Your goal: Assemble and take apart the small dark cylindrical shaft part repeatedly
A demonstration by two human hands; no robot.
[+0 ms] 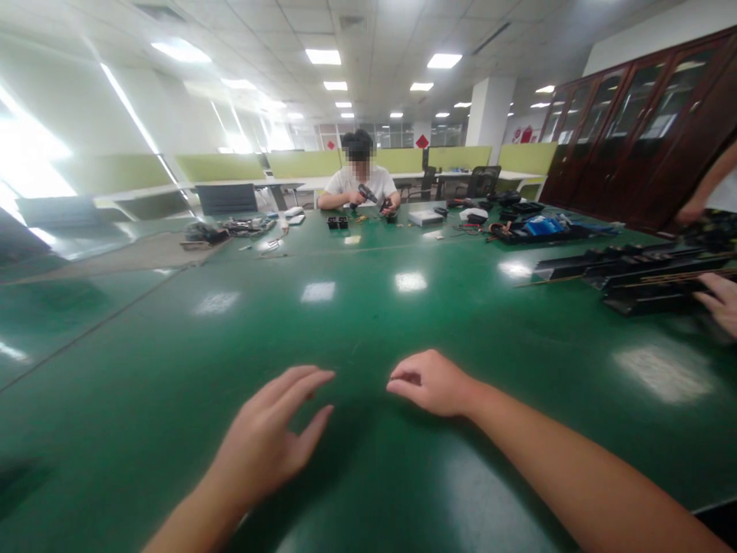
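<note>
My left hand [270, 430] hovers over the green tabletop [357, 322] near its front, thumb and fingers apart, with nothing between them. To its right, my right hand [431, 382] is curled, the thumb and fingertips brought together in a pinch. Whether a small thing sits between those tips is too small to make out. A gap of bare green surface separates the two hands. No tool or part lies close to either of them.
Black metal channel pieces [645, 276] lie at the right, a co-worker's hand [719, 303] beside them. Across the table a person [360, 184] holds a power drill [367, 193]. Tools and a blue item [544, 226] lie back right; a cluttered heap [247, 225] lies back left.
</note>
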